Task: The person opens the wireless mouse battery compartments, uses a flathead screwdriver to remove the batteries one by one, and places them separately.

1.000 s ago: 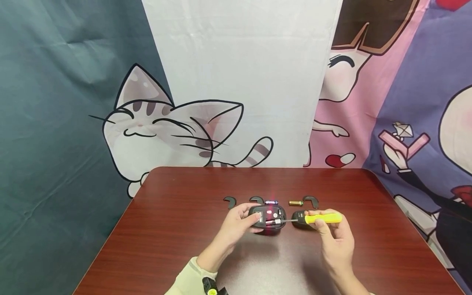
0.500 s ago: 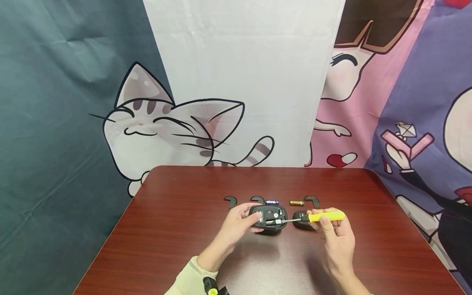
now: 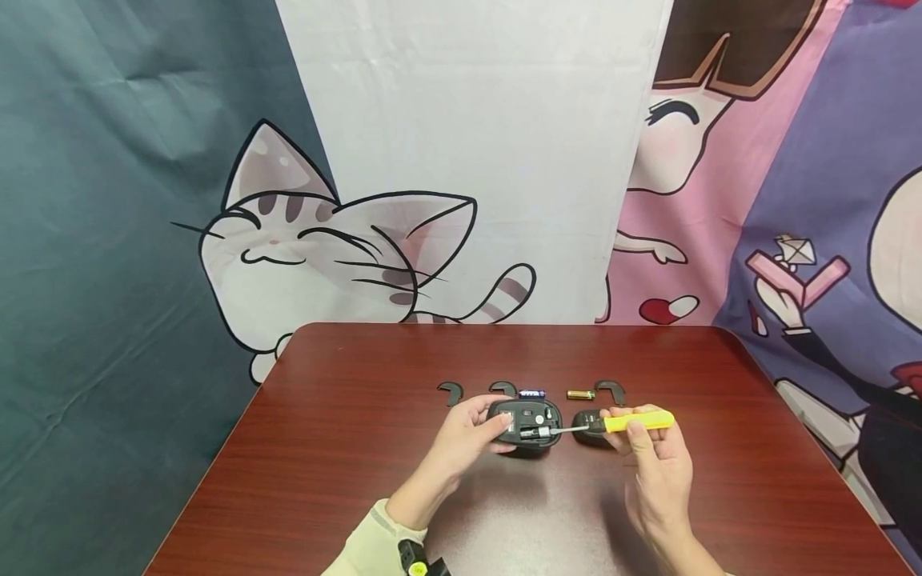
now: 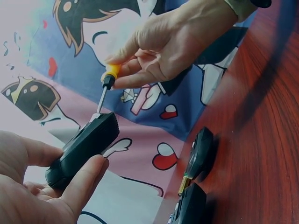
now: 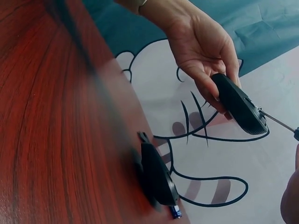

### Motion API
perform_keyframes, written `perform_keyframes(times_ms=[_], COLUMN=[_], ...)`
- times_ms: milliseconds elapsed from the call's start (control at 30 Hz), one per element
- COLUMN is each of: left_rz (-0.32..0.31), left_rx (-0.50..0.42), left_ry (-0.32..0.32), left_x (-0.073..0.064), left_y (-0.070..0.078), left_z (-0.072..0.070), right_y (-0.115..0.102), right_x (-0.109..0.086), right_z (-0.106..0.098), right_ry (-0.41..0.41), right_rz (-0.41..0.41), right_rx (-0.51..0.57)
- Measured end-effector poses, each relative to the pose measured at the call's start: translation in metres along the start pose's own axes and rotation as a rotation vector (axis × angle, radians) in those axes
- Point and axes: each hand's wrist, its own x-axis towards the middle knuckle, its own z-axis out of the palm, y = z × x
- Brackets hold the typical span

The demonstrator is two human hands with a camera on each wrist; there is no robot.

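Note:
My left hand (image 3: 468, 436) grips a black computer mouse (image 3: 513, 420) by its left end, raised above the table with its underside showing. Its battery compartment is uncovered, and a battery (image 3: 535, 433) sits in the slot. The right hand (image 3: 659, 472) holds a yellow-handled screwdriver (image 3: 637, 422) level. Its metal shaft (image 5: 278, 120) reaches to the right end of the slot, at the battery's end. In the left wrist view the held mouse (image 4: 84, 151) is tilted between thumb and fingers. Whether the tip presses the battery or the contact cannot be told.
On the red-brown table (image 3: 346, 464) lie a second mouse (image 5: 158, 175) below the held one and another mouse (image 3: 589, 432) behind the screwdriver. Farther back are a blue battery (image 3: 531, 394), a gold battery (image 3: 580, 395) and curved black covers (image 3: 451, 393). A printed cloth hangs behind.
The red glow seen on the held mouse's underside a second ago is gone. The screwdriver and right hand have shifted slightly right. My left hand keeps its hold on the mouse.

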Motion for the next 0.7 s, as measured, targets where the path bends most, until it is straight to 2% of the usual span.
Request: perform_keyframes(times_ms=[167, 267, 433, 700], left_rz=[0.0, -0.003, -0.035, -0.046], left_rx=[0.012, 0.013, -0.027, -0.08], left_ry=[0.004, 0.012, 0.008, 0.014], left_x=[0.0007, 0.0011, 0.0005, 0.0003], left_y=[0.0001, -0.0007, -0.0046, -0.0059], left_z=[0.0004, 0.0015, 0.0052, 0.007], right_y=[0.0012, 0.0015, 0.0018, -0.002], right_x=[0.0, -0.0001, 0.0014, 0.0052], right_z=[-0.0007, 0.0002, 0.0035, 0.0037], right_ry=[0.017, 0.051, 0.046, 0.005], right_rz=[0.026, 0.051, 0.082, 0.024], right_rx=[0.068, 0.069, 0.069, 0.072])
